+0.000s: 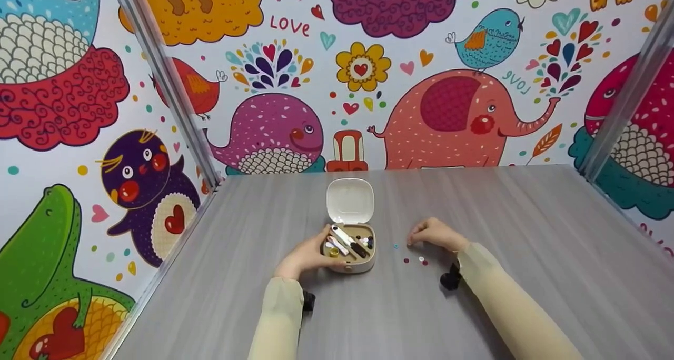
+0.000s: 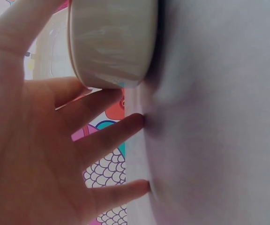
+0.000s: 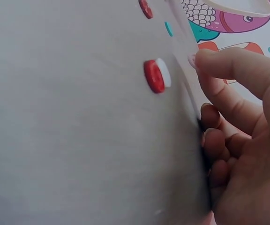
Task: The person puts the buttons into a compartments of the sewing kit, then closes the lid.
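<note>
Cream-coloured and probably plastic, a small box stands on a grey table. In the head view, its lid is raised at the far side. My left hand grips it from the left, thumb along the near wall, fingers at the left wall. Inside lie a white and black tool and, right of it, dark and pale buttons. My right hand is low over the table, right of the box, fingertips drawn together. Just left of it is a blue button; nearer to me are a lone red button and a white button beside a second red button.

In the left wrist view, my hand is spread wide around the box's smooth, rounded wall. I judge it light, stiff and a little slippery, best held low by the walls, not the lid.

In the right wrist view, my thumb and forefinger nearly meet, with what looks like a pale pink button pinched at their tips; the other fingers curl inward. It should be hard, very light and easily dropped, so a pinch across its flat faces suits it.
</note>
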Tool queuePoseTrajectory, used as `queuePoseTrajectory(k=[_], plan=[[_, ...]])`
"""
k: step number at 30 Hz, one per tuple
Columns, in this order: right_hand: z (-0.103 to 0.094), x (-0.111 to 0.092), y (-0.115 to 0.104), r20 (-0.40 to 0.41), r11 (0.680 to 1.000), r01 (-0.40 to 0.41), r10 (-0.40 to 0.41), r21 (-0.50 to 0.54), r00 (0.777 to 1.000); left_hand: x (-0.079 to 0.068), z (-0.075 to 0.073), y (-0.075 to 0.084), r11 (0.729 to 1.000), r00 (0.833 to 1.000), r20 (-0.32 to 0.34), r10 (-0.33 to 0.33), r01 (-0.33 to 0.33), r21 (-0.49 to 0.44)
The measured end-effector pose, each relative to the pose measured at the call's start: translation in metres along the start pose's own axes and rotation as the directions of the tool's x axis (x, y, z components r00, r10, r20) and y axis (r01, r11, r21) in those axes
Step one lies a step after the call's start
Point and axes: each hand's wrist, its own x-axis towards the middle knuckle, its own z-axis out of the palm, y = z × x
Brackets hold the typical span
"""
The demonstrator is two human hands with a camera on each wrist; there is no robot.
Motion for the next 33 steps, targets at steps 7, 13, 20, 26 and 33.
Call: queuePoseTrajectory(k=[7, 13, 20, 26, 33], plan=[[-0.003, 0.0, -0.002, -0.007, 0.999, -0.018, 0.019, 0.043, 1.0, -0.003, -0.001, 0.003, 1.0, 1.0, -0.009, 0.001, -0.001, -0.026], [-0.006, 0.001, -0.003, -0.008, 0.996, -0.072, 0.073, 0.048, 0.997, -0.001, 0.0, 0.0, 0.997, 0.999, 0.003, -0.036, 0.036, -0.062], [-0.009, 0.002, -0.005, -0.009, 0.995, -0.075, 0.076, 0.07, 0.997, -0.001, 0.0, 0.001, 0.997, 1.0, 0.006, -0.028, 0.029, -0.068], [-0.012, 0.001, -0.009, -0.025, 0.993, -0.08, 0.082, 0.083, 0.996, -0.001, 0.001, 0.001, 0.996, 0.999, 0.013, -0.042, 0.043, -0.081], [-0.018, 0.004, -0.014, -0.027, 0.994, -0.077, 0.079, 0.082, 0.996, -0.001, -0.001, 0.001, 0.998, 0.999, 0.014, -0.045, 0.046, -0.045]])
